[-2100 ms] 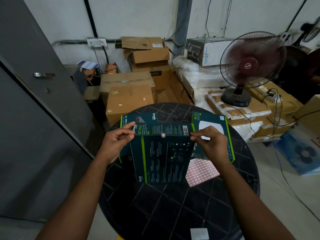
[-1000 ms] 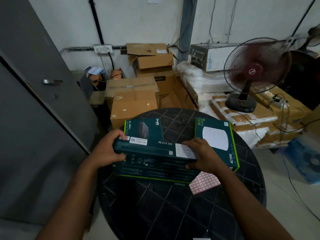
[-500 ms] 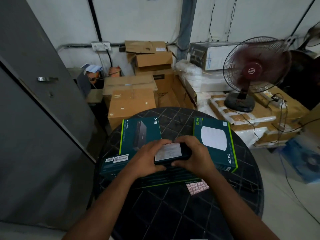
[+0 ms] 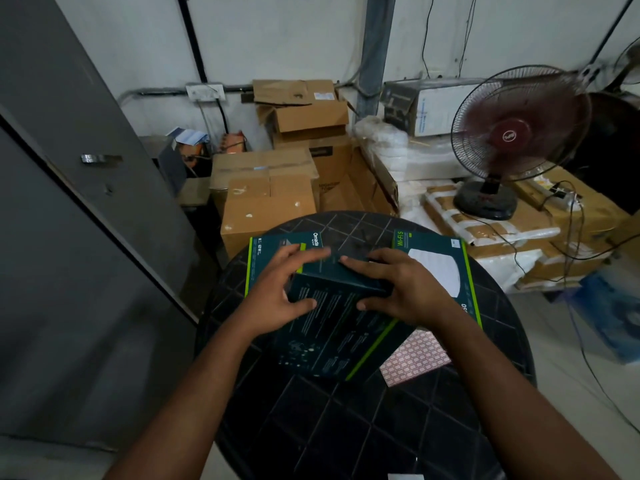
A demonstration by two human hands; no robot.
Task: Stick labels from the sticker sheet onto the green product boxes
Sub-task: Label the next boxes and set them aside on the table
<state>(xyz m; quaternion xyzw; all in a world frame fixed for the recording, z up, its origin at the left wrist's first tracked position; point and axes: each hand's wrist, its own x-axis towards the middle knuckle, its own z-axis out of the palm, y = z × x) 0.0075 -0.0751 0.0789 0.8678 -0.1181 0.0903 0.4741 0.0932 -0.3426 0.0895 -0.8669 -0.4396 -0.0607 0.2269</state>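
Note:
A dark green product box [image 4: 332, 327] with a lime stripe is tilted in front of me over the round black table [image 4: 346, 427]. My left hand [image 4: 287, 289] grips its upper left side and my right hand [image 4: 394, 289] grips its upper right side, fingers over the top edge. A second green box [image 4: 266, 251] lies flat at the far left, partly under my left hand. A third one [image 4: 446, 261], with a white disc picture, lies at the far right. The pink sticker sheet [image 4: 415, 356] lies on the table, partly under the held box.
Brown cardboard cartons [image 4: 270, 199] are stacked just beyond the table. A dark red standing fan [image 4: 509, 136] sits on wrapped bundles at the right, with cables trailing down. A grey door [image 4: 69, 202] fills the left side. A small white paper [image 4: 405, 477] lies at the table's near edge.
I have turned the held box around: its long label side faced me a second ago, then a short end, and now its printed back faces up. Both hands shifted onto its upper edge.

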